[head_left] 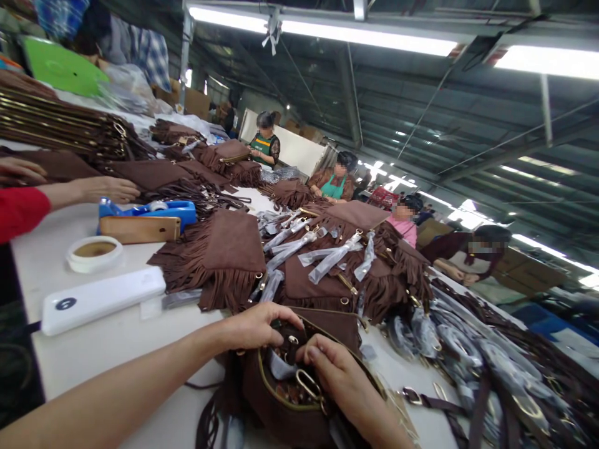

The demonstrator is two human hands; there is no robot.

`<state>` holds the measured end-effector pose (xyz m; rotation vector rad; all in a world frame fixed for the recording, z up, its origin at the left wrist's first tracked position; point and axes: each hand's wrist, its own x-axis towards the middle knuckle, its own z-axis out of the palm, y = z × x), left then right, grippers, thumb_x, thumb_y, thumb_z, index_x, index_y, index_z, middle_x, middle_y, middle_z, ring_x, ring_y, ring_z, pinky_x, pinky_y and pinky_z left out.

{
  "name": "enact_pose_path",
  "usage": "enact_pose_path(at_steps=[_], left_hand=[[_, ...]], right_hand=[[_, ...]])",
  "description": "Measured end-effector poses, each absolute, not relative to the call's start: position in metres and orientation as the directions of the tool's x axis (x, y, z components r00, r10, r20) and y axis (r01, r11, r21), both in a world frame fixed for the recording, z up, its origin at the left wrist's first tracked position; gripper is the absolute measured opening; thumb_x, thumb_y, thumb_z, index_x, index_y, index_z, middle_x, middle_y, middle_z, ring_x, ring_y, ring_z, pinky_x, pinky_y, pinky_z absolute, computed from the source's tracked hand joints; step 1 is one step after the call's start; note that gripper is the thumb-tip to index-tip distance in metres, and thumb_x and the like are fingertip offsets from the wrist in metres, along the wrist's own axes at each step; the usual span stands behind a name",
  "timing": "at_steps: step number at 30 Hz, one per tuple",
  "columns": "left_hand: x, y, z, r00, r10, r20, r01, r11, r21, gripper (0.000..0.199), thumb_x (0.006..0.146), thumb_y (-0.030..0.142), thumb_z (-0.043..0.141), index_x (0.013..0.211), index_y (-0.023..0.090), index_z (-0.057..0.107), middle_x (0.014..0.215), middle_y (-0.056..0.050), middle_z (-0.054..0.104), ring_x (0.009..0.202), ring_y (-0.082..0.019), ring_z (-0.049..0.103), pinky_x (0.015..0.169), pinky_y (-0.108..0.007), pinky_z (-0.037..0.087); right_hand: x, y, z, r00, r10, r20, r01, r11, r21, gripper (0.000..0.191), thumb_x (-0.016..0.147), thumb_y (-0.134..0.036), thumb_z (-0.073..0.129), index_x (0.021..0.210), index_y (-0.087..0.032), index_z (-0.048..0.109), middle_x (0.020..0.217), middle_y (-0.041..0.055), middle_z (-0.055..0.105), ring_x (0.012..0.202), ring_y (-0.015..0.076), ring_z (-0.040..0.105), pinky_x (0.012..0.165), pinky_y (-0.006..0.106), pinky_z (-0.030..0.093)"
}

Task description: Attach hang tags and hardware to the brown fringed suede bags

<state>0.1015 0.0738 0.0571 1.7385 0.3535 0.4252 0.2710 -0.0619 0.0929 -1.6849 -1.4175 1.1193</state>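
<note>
A dark brown handbag (266,399) with a gold zip stands open at the table's near edge. My left hand (257,325) grips its far left rim, fingers bent over the opening. At the right side of the mouth, my right hand (334,368) is closed, thumb against curled fingers; what lies between them is hidden. A gold ring clasp (309,385) hangs beside its fingers. Inside the bag show a plastic-wrapped piece (281,366) and some metal fittings. Just beyond lies a pile of brown fringed bags (318,277) with plastic-wrapped straps.
On the left are a white phone-shaped case (103,299), a tape roll (95,252), a gold phone (140,229) and a blue tape dispenser (187,212). A red-sleeved co-worker's hand (100,189) rests near them. Wrapped straps (468,349) cover the right side. Several people work farther back.
</note>
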Motion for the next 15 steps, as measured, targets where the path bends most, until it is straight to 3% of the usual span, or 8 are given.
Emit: enact_pose_path(at_steps=[4, 10, 15], left_hand=[[0.100, 0.075, 0.056, 0.891, 0.442, 0.104, -0.002, -0.224, 0.975, 0.062, 0.057, 0.010, 0.056, 0.118, 0.016, 0.071, 0.116, -0.004, 0.072, 0.106, -0.025, 0.062, 0.091, -0.030, 0.048], [0.097, 0.072, 0.061, 0.900, 0.429, 0.082, 0.038, -0.263, 0.964, 0.062, 0.062, 0.011, 0.056, 0.123, 0.018, 0.067, 0.115, -0.002, 0.071, 0.104, -0.024, 0.064, 0.088, -0.029, 0.050], [0.096, 0.070, 0.059, 0.898, 0.422, 0.127, 0.007, -0.303, 0.953, 0.061, 0.059, 0.011, 0.056, 0.119, 0.017, 0.067, 0.116, -0.003, 0.070, 0.108, -0.024, 0.062, 0.095, -0.030, 0.046]], right_hand=[[0.274, -0.068, 0.087, 0.056, 0.971, -0.233, 0.263, -0.239, -0.935, 0.045, 0.084, -0.065, 0.058, 0.079, -0.020, 0.052, 0.074, -0.0048, 0.051, 0.053, 0.0090, 0.022, 0.051, 0.025, 0.017], [0.260, -0.075, 0.086, -0.067, 0.941, -0.333, 0.208, -0.313, -0.927, 0.052, 0.078, -0.069, 0.065, 0.072, -0.019, 0.053, 0.062, -0.0070, 0.040, 0.056, 0.0091, 0.029, 0.051, 0.021, 0.023], [0.260, -0.073, 0.095, -0.002, 0.894, -0.448, 0.052, -0.447, -0.893, 0.058, 0.067, -0.074, 0.072, 0.079, -0.020, 0.056, 0.045, -0.0147, 0.024, 0.042, 0.0053, 0.011, 0.040, 0.020, 0.006]])
